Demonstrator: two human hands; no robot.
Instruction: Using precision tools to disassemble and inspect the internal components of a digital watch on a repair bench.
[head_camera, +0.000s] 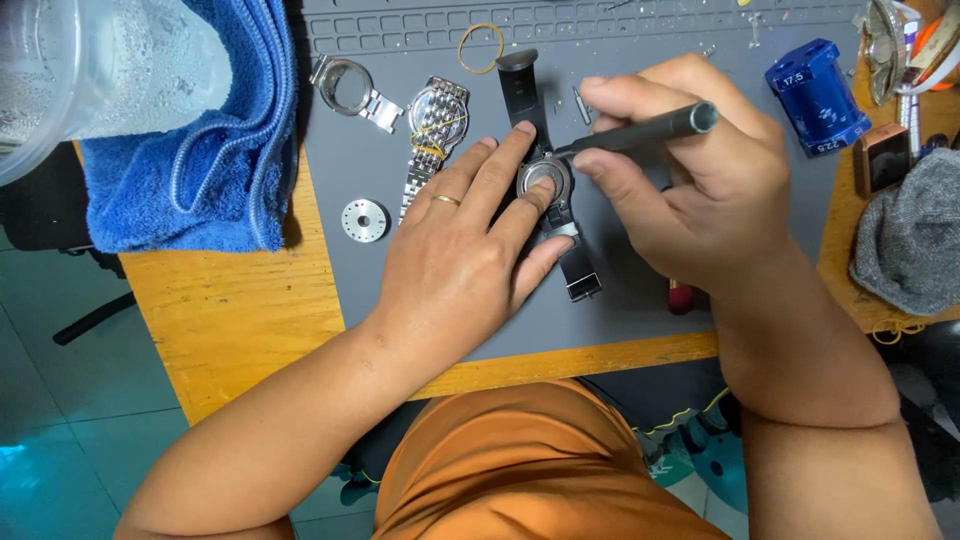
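Notably, left hand (455, 255): lay flat, fingers pinning the black-strapped watch (547, 180) to the grey mat (640, 300).
Right hand (690, 180): closed round a dark tool (640, 130), tip at the case.
Risk: a slipping tip could scratch the case back.

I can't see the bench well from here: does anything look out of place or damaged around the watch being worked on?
Nothing looks damaged or spilled. The left hand pins the black-strapped watch flat on the grey mat, and the right hand puts a dark tool to it. One loose item: a metal disc lies alone near the mat's left edge.
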